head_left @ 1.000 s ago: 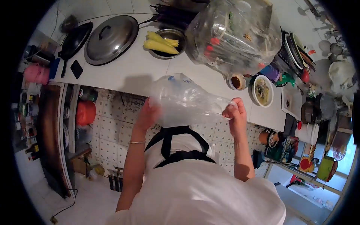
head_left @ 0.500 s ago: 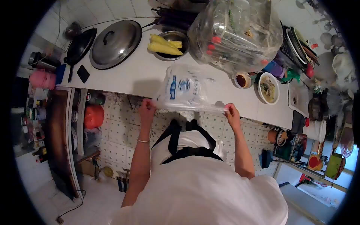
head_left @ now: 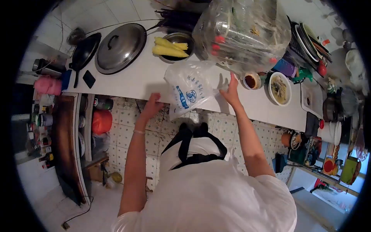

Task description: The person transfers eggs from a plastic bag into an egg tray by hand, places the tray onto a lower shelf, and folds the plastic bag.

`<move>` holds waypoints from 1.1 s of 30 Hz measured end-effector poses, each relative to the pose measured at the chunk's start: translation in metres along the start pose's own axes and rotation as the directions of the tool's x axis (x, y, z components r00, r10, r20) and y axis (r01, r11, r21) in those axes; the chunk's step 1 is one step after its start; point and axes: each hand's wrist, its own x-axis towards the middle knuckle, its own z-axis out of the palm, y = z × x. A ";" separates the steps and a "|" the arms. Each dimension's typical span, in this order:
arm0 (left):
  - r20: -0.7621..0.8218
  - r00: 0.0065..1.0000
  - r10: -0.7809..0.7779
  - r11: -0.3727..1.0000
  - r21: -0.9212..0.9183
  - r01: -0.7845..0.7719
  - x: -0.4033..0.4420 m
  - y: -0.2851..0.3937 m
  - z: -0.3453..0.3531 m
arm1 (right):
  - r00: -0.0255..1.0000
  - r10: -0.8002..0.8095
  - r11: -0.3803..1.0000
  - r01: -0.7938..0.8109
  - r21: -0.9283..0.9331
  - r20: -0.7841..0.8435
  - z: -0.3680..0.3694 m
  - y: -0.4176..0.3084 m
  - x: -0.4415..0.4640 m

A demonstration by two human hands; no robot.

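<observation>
A clear plastic bag (head_left: 190, 87) with blue printing lies at the counter's front edge, its lower corner hanging over. Left of it, my left hand (head_left: 153, 106) is held in the air with its fingers apart, a small gap from the bag. My right hand (head_left: 232, 92) is on the other side, fingers stretched toward the back and thumb out beside the bag's right edge. Whether that thumb touches the plastic I cannot tell. Just behind the bag stands a metal bowl (head_left: 166, 58) with peeled yellow corn cobs (head_left: 169, 50).
Along the white counter (head_left: 127, 86) are a lidded pan (head_left: 121, 49), a black pan (head_left: 85, 50) and a phone (head_left: 89, 79). To the right stand a plastic-covered bundle (head_left: 243, 38), a small cup of dark sauce (head_left: 250, 81) and a white bowl of food (head_left: 279, 89).
Both hands have let go of the bag's near corners. The bag has turned, its print now slanted. My right hand has moved farther back, and the left has spread its fingers.
</observation>
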 end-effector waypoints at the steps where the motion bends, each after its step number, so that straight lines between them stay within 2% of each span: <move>1: -0.122 0.988 0.094 0.995 -0.009 -0.096 0.019 0.016 0.005 | 1.000 -0.009 1.000 0.009 0.007 0.001 0.009 -0.008 0.011; 2: -0.243 0.953 0.181 0.982 -0.006 -0.188 0.035 0.033 0.016 | 0.993 0.075 0.993 -0.083 0.085 0.088 0.015 -0.018 0.021; 3: -0.293 0.915 0.278 0.959 0.137 -0.248 0.051 0.046 0.028 | 0.972 0.151 0.972 -0.179 0.153 0.180 0.023 -0.026 0.030; 4: -0.324 0.865 0.384 0.912 0.283 -0.299 0.067 0.052 0.034 | 0.974 0.142 0.973 -0.170 0.158 0.175 0.031 -0.032 0.041; 6: -0.293 0.883 0.367 0.910 0.309 -0.276 0.084 0.056 0.039 | 0.921 0.248 0.958 -0.279 0.066 0.300 0.040 -0.040 0.053; 8: -0.262 0.902 0.344 0.910 0.330 -0.252 0.093 0.051 0.042 | 0.938 0.220 0.974 -0.226 -0.011 0.269 0.037 -0.043 0.057; 10: -0.231 0.956 0.179 0.939 0.330 -0.096 0.087 0.055 0.040 | 0.902 0.261 0.963 -0.218 -0.160 0.344 0.042 -0.033 0.059; 11: -0.229 0.957 0.179 0.939 0.331 -0.097 0.082 0.056 0.040 | 0.902 0.263 0.962 -0.220 -0.160 0.343 0.045 -0.028 0.056; 13: -0.251 0.944 0.215 0.948 0.284 -0.141 0.071 0.057 0.047 | 0.934 0.181 0.979 -0.141 -0.148 0.308 0.035 -0.022 0.046; 14: -0.242 0.946 0.217 0.950 0.276 -0.148 0.068 0.057 0.050 | 0.933 0.191 0.976 -0.148 -0.159 0.303 0.033 -0.021 0.040; 16: -0.164 0.979 0.119 0.959 0.273 -0.071 0.062 0.049 0.050 | 0.993 -0.072 0.986 0.085 -0.146 0.093 0.037 -0.023 0.034; 17: -0.158 0.980 0.124 0.960 0.270 -0.078 0.059 0.044 0.047 | 0.978 -0.067 0.994 0.082 -0.073 0.196 0.034 -0.017 0.035; 18: -0.180 0.965 0.191 0.948 0.290 -0.134 0.054 0.036 0.041 | 0.978 -0.061 0.994 0.078 -0.078 0.197 0.029 -0.010 0.034; 19: -0.203 0.944 0.260 0.931 0.313 -0.189 0.048 0.028 0.032 | 0.954 -0.008 0.999 0.024 -0.048 0.301 0.023 -0.002 0.034; 20: -0.204 0.932 0.300 0.891 0.408 -0.197 0.039 0.020 0.015 | 0.915 0.039 0.999 -0.033 -0.021 0.402 0.016 0.006 0.036; 21: -0.201 0.919 0.339 0.842 0.500 -0.201 0.028 0.013 -0.002 | 0.915 0.042 0.999 -0.036 -0.022 0.402 0.007 0.015 0.033; 23: -0.074 0.969 0.235 0.868 0.465 -0.175 0.005 0.026 -0.024 | 0.810 0.157 0.960 -0.259 0.104 0.565 -0.011 0.031 0.031; 24: -0.074 0.969 0.236 0.867 0.466 -0.175 -0.002 0.035 -0.026 | 0.810 0.156 0.960 -0.258 0.104 0.565 0.000 0.039 0.032; 26: -0.140 0.974 0.177 0.890 0.445 -0.098 -0.018 0.050 -0.027 | 0.900 0.198 0.838 -0.361 0.409 0.388 0.036 0.060 0.026; 27: -0.141 0.974 0.177 0.889 0.449 -0.097 -0.027 0.055 -0.032 | 0.749 0.424 0.565 -0.658 0.497 0.509 0.031 0.048 0.038; 28: -0.223 0.966 0.134 0.904 0.427 -0.027 -0.037 0.058 -0.041 | 0.751 0.419 0.565 -0.656 0.501 0.510 0.034 0.047 0.048; 29: -0.301 0.950 0.089 0.916 0.399 0.041 -0.049 0.058 -0.049 | 0.667 0.570 0.366 -0.729 0.578 0.480 0.037 0.047 0.059; 30: -0.308 0.942 0.132 0.908 0.419 0.010 -0.060 0.056 -0.058 | 0.546 0.697 0.151 -0.745 0.650 0.464 0.042 0.050 0.072; 31: -0.315 0.933 0.174 0.898 0.439 -0.019 -0.072 0.063 -0.062 | 0.493 0.741 0.006 -0.683 0.730 0.456 0.048 0.055 0.086; 32: -0.328 0.935 0.138 0.918 0.397 0.004 -0.085 0.069 -0.062 | 0.492 0.739 0.001 -0.684 0.730 0.460 0.052 0.060 0.095; 33: -0.339 0.935 0.102 0.935 0.353 0.026 -0.097 0.088 -0.063 | 0.542 0.677 -0.070 -0.626 0.776 0.498 0.055 0.063 0.103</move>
